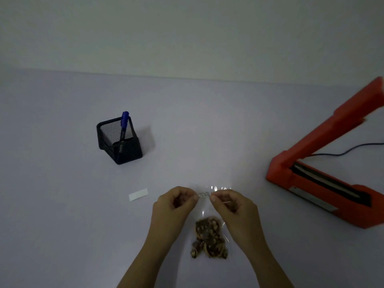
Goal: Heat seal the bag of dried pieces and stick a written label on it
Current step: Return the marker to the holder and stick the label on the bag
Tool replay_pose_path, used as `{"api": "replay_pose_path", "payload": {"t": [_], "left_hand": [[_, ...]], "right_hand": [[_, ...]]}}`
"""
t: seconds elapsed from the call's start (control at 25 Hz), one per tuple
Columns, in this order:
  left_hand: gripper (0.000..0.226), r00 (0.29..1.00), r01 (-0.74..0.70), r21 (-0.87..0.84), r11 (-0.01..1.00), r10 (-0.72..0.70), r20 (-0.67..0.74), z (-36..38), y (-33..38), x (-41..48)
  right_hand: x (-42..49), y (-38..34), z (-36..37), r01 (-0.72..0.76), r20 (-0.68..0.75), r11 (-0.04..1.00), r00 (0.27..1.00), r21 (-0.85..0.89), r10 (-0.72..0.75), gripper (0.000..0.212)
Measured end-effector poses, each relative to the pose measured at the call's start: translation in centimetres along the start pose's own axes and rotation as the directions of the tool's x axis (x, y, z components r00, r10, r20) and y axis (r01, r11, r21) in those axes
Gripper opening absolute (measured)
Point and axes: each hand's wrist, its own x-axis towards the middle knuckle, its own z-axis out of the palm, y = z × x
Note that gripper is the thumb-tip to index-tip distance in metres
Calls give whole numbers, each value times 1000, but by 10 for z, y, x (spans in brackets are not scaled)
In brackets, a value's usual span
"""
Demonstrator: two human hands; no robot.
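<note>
A clear plastic bag (208, 235) with brown dried pieces in its lower part lies on the white table (62, 204) in front of me. My left hand (173, 206) and my right hand (230, 206) each pinch the bag's top edge, a short way apart. An orange heat sealer (324, 173) stands at the right with its arm raised. A small white label (138, 194) lies flat to the left of my hands. A blue pen (124, 124) stands in a black mesh holder (118, 142) further back on the left.
A black cable (349, 149) runs from behind the sealer to the right edge. A pale wall rises behind the table's far edge.
</note>
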Motion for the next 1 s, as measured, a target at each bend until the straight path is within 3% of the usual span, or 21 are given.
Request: {"api": "replay_pose_path", "payload": {"t": [0.24,0.56,1.0], "left_hand": [[8,994,-14,84,996,4,109,24,-3,2],[14,1000,-8,298,954,8,2,30,-9,16],[6,998,-20,399,917,44,-52,39,-13,24]], "right_hand": [[-4,26,-20,-63,-19,996,998,-60,62,3],[11,39,-4,-98,-35,975,995,-198,93,10],[27,37,-8,-142,-3,936,989,-321,150,10]]}}
